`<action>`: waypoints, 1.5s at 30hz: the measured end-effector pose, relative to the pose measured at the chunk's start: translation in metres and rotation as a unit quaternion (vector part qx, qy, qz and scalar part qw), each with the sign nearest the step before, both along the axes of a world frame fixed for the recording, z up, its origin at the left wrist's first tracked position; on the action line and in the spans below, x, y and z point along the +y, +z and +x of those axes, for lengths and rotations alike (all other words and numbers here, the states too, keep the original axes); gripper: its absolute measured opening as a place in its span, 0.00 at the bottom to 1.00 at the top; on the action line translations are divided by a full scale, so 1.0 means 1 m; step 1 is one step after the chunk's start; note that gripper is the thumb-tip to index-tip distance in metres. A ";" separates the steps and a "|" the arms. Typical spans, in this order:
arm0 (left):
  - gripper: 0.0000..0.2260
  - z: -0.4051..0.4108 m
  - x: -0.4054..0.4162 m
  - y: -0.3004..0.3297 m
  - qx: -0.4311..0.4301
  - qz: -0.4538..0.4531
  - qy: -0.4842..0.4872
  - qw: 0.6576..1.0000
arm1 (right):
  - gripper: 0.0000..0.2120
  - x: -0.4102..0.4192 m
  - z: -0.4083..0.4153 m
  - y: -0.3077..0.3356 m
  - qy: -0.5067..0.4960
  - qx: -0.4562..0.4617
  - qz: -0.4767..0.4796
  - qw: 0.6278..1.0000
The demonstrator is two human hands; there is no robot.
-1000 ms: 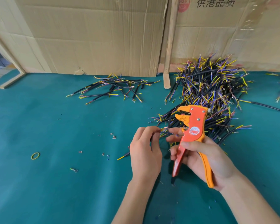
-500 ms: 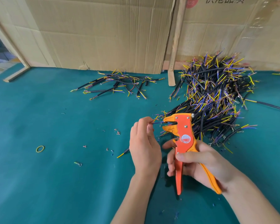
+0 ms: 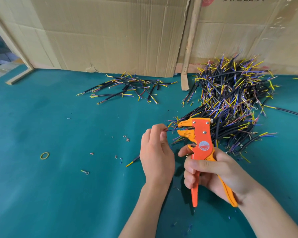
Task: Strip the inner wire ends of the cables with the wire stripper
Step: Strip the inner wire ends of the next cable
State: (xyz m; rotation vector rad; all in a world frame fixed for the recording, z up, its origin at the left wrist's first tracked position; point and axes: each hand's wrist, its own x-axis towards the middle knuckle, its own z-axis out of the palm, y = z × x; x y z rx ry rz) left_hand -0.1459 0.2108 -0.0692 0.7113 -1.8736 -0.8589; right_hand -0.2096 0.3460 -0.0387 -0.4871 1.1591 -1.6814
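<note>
A small workshop bench for hand assembly: a teal table cover (image 3: 41, 194) backed by flattened cardboard sheets (image 3: 110, 36), with a large heap of cut cables (image 3: 230, 100), a smaller pile (image 3: 127, 88), and scattered insulation scraps (image 3: 126, 138).

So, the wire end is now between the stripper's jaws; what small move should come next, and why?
Probably squeeze the handles. The left hand pinches a thin wire whose end already sits in the open mouth of the wire stripper, and the right hand grips handles that are spread apart, so closing them should cut and pull the insulation.
</note>
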 end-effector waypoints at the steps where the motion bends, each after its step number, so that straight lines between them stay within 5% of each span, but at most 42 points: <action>1: 0.05 0.000 0.000 0.000 -0.001 -0.001 -0.001 1.000 | 0.16 0.000 0.000 0.000 0.003 0.005 -0.001 1.000; 21: 0.05 0.001 0.001 0.001 -0.019 0.008 0.016 1.000 | 0.16 0.000 -0.004 -0.004 0.014 0.044 -0.007 0.999; 32: 0.04 0.001 0.001 0.002 -0.011 0.024 0.037 0.999 | 0.26 -0.005 -0.001 -0.006 -0.025 -0.023 -0.026 0.999; 45: 0.05 0.003 0.003 0.003 -0.013 -0.008 0.025 1.000 | 0.17 -0.003 0.002 -0.003 0.009 -0.007 -0.021 1.000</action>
